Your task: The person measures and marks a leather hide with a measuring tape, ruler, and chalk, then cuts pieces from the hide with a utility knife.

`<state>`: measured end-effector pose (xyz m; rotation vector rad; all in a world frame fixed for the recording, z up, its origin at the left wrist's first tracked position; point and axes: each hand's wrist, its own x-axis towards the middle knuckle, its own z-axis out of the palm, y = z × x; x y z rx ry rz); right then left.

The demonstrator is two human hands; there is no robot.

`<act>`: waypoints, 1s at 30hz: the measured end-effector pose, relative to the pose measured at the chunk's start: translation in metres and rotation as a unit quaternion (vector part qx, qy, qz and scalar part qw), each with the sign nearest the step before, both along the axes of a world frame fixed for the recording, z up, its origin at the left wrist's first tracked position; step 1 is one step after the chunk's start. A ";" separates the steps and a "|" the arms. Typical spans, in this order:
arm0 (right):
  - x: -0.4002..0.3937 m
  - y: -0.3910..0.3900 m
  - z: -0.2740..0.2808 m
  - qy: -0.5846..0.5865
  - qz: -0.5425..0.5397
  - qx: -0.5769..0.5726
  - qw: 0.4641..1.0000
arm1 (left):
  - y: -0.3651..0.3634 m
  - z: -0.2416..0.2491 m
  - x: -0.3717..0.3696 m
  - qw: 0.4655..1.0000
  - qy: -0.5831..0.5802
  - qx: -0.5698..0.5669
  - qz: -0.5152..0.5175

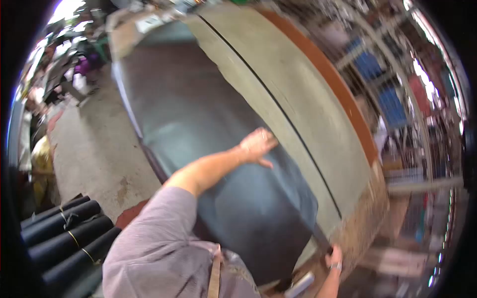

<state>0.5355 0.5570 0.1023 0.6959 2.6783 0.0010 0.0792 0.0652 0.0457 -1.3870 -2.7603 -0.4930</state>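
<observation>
A large dark brown leather-like sheet [194,94] lies over the long table, with a wavy edge on its right side. My left hand [258,144] rests on the sheet near that edge, thumb stretched away from the fingers. At the lower right, my right hand [335,257] is closed around the end of a narrow dark strip [322,239] that reaches to the sheet's near corner. Motion blur softens the detail of this strip. Beyond the sheet, a long thin black line [278,102] runs along the pale tabletop [318,109].
An orange-brown band [338,79] borders the table's far right side. Several black rolls [74,236] tied with yellow string lie at the lower left. Concrete floor [94,149] shows left of the table. Blue crates [392,107] and racks stand at the right.
</observation>
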 end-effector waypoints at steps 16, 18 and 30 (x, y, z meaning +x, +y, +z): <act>-0.006 -0.043 0.078 0.038 -0.018 0.055 0.998 | 0.087 0.000 -0.011 0.991 0.036 0.092 -0.088; -0.009 -0.046 0.087 0.028 -0.030 0.042 0.998 | 0.095 -0.001 0.002 0.973 0.121 0.180 -0.076; -0.080 0.030 0.245 0.183 0.117 0.212 0.953 | 0.087 0.005 0.083 0.950 0.103 0.292 -0.042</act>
